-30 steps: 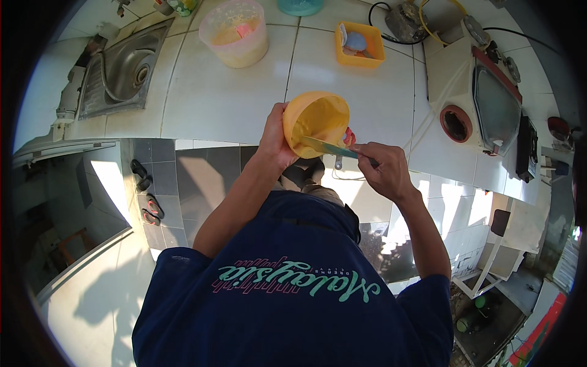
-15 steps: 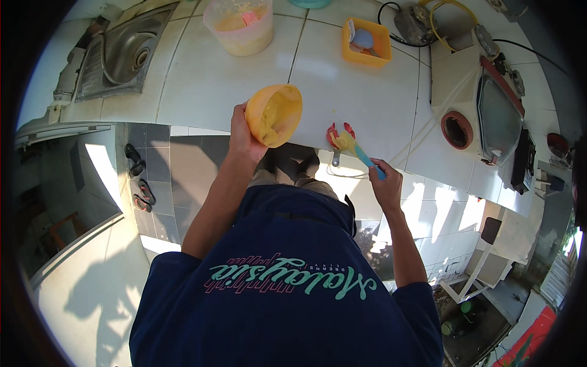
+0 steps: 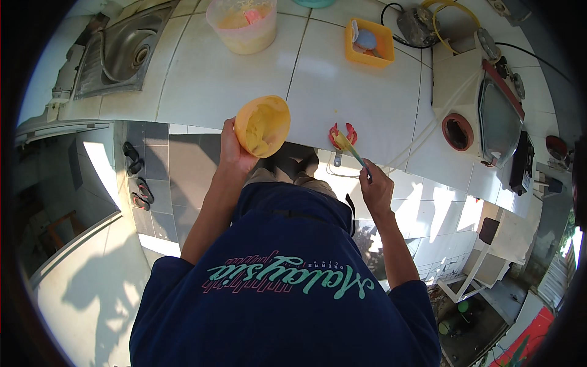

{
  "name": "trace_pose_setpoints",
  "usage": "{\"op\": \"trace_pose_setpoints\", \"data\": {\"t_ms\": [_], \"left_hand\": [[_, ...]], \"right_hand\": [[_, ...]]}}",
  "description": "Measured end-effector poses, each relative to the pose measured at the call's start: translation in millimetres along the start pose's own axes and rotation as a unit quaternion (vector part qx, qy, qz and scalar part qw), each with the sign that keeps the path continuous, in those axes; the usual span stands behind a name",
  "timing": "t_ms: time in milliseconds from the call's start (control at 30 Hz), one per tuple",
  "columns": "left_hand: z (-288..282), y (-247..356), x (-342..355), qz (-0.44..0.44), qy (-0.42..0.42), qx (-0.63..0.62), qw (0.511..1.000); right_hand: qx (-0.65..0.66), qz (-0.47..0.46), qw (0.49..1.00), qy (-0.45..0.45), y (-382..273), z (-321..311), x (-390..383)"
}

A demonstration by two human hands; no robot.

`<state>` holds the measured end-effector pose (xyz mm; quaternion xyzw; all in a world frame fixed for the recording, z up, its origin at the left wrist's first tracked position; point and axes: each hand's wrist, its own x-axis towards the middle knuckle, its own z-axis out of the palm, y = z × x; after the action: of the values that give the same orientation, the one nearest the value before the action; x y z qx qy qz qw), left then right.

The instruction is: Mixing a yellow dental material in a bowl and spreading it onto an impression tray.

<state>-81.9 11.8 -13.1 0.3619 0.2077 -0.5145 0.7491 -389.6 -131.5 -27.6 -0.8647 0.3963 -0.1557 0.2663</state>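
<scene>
My left hand (image 3: 233, 150) grips a yellow bowl (image 3: 279, 115) by its side, just off the counter's front edge. The bowl is tilted, and a pale yellow creamy mixture (image 3: 262, 127) lies in it. In my right hand (image 3: 377, 186) is a blue spatula (image 3: 353, 151) by its handle, its blade coated with the yellow mixture. The blade points at a small red curved thing (image 3: 351, 131) at the edge of the counter, whose kind I cannot make out. From here I cannot tell whether blade and red thing touch.
On the white tiled counter (image 3: 342, 79) stand a translucent pink tub (image 3: 241, 43) with light residue and a yellow-orange box (image 3: 367, 60) holding a blue round item. A steel sink (image 3: 125, 58) is at far left. A cream-coloured machine (image 3: 455, 92) with cables stands on the right.
The yellow bowl has moved left and slightly nearer to me. My right hand has shifted a little left, and the spatula has turned so its blade shows narrower.
</scene>
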Motion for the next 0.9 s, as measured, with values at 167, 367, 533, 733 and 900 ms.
{"op": "trace_pose_setpoints", "data": {"t_ms": [167, 367, 533, 733, 900], "left_hand": [[-1.3, 3.3, 1.0, 0.0, 0.008, -0.002, 1.0], [-4.4, 4.4, 1.4, -0.01, -0.001, -0.014, 1.0], [-4.0, 2.6, 1.9, -0.018, -0.013, -0.026, 0.999], [6.6, 1.8, -7.8, -0.063, -0.056, -0.063, 0.994], [20.4, 0.3, -15.7, -0.114, -0.163, -0.055, 0.978]], "right_hand": [[-0.032, -0.036, 0.999, 0.007, 2.9, 3.8, -2.7], [-0.041, -0.06, 0.997, 0.024, 1.6, 3.7, -3.6], [-0.047, -0.061, 0.997, 0.021, 1.1, 1.8, -2.6], [0.087, -0.031, 0.994, 0.057, -55.9, -28.5, 9.6], [0.044, -0.175, 0.984, -0.01, -119.1, -47.1, 44.3]]}}
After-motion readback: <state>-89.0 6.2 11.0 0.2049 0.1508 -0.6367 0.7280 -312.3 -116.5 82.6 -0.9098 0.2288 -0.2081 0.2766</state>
